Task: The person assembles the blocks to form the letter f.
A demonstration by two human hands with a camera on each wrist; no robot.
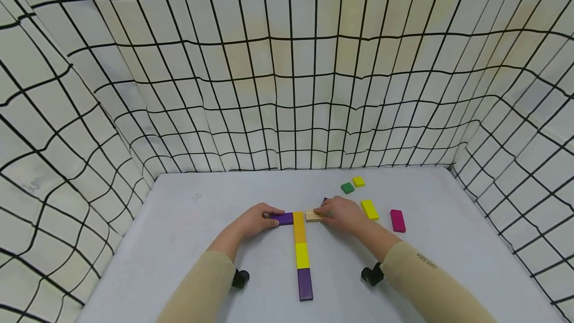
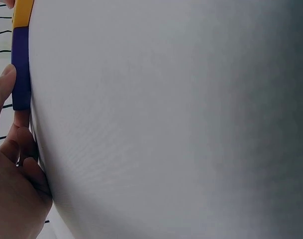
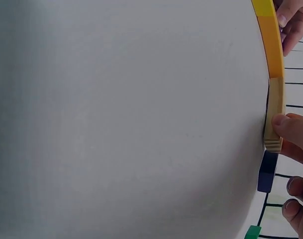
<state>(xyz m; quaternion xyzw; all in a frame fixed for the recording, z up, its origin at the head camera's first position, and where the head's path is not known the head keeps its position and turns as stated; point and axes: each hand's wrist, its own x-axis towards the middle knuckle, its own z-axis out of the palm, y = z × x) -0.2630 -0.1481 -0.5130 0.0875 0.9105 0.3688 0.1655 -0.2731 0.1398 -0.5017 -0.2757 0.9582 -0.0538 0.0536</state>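
Note:
My left hand (image 1: 254, 220) pinches a purple block (image 1: 283, 219) between thumb and fingers, its end right at the far end of an orange block (image 1: 299, 227). On the other side, my right hand (image 1: 343, 214) pinches a plain wooden block (image 1: 312, 216), with a narrow gap to the orange block in the head view. Below the orange one, a yellow block (image 1: 302, 255) and another purple block (image 1: 305, 284) continue in a straight line toward me. A dark purple block (image 3: 267, 172) lies just past the wooden block's outer end, mostly hidden by my right hand in the head view.
To the right of my right hand lie a longer yellow block (image 1: 369, 210) and a magenta block (image 1: 397, 221). Farther back sit a green block (image 1: 347, 188) and a small yellow block (image 1: 358, 181). Black netting over white walls encloses the white table (image 1: 188, 193) at the back and sides.

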